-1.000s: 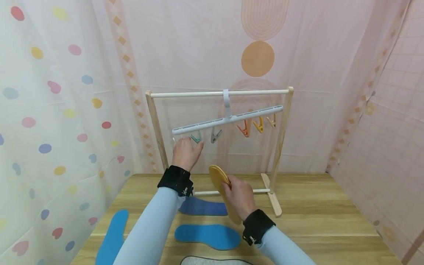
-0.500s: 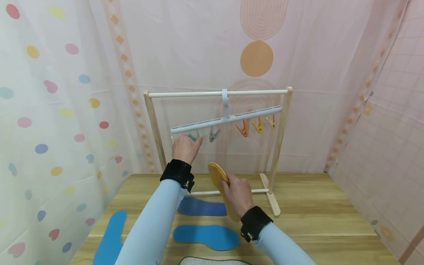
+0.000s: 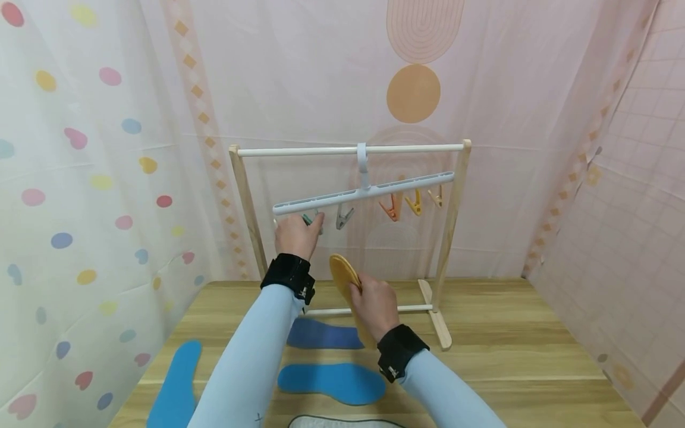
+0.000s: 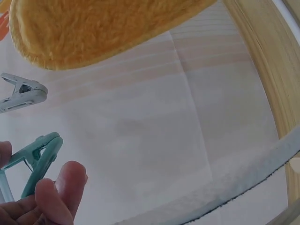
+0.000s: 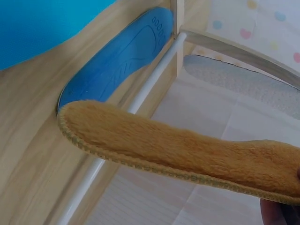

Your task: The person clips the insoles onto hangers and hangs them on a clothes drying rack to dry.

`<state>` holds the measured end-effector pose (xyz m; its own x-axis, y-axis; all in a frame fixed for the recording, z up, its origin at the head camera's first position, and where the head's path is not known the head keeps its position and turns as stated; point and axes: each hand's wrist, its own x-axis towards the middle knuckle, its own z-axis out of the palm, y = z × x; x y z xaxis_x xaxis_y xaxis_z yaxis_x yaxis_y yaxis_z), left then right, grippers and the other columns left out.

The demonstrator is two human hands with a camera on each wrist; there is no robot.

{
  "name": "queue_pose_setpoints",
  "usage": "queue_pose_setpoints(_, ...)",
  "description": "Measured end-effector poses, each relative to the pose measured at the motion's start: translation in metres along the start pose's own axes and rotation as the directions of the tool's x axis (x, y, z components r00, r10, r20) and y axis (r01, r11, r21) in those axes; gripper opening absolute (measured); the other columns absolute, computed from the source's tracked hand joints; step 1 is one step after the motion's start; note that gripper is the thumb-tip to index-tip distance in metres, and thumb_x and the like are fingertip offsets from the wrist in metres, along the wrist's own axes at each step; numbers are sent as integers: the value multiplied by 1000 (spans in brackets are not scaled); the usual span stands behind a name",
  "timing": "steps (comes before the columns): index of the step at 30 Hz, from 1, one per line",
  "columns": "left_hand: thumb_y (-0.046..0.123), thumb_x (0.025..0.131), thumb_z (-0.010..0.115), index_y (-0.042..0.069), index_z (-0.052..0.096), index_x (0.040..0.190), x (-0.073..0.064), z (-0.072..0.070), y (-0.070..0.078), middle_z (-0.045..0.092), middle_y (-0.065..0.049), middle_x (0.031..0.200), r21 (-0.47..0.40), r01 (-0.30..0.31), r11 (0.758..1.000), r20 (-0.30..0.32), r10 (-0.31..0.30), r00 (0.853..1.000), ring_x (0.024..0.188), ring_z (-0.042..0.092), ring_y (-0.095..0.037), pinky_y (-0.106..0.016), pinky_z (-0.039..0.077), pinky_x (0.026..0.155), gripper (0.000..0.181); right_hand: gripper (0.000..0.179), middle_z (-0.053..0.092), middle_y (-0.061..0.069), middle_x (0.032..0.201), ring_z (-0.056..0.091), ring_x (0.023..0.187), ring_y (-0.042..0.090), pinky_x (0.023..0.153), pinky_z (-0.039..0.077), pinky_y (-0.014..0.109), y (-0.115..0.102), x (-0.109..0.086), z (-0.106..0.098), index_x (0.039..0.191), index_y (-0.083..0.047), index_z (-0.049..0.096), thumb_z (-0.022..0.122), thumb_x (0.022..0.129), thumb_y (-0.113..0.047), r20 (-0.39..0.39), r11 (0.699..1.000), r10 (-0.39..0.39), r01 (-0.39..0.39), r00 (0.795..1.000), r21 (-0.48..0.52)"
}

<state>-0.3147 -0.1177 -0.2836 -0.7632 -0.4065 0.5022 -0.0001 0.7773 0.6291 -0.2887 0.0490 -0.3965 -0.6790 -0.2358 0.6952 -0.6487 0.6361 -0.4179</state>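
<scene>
My left hand (image 3: pixel 297 236) is under the left end of a light-blue hanger (image 3: pixel 332 198). Thumb and fingers pinch a green clothespin (image 4: pixel 44 161) there. Lower and to the right, my right hand (image 3: pixel 377 304) grips a fuzzy mustard-yellow insole (image 5: pixel 178 150), its rounded end raised toward the left hand. In the left wrist view that end lies near a grey clothespin (image 4: pixel 28 93). A pale grey insole (image 5: pixel 243 84) hangs beyond the yellow one in the right wrist view; the left arm hides it in the head view.
The hanger hooks over a rack's white top rod (image 3: pixel 299 152). Orange (image 3: pixel 392 207), yellow (image 3: pixel 414 203) and beige clothespins (image 3: pixel 436 196) hang at its right. Blue insoles (image 3: pixel 332 383) and a grey one (image 3: pixel 342 422) lie on the wooden table (image 3: pixel 514 345).
My left hand has risen slightly and its thumb has come in over the green clothespin. The right hand has moved a little up and left with the yellow insole.
</scene>
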Motion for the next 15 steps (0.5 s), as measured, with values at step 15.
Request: queue_pose_setpoints(15,33,97,60,13,39,43,2,-15,-6,33,3,39,-24,-26,999,-66,24,998,35,35,-13,-26,26,39,62,13,73,12,87,72,74,23,62,58,35,-2,0,3,100,-2,70,71,92,-12,25,1000,23,-24,999,14)
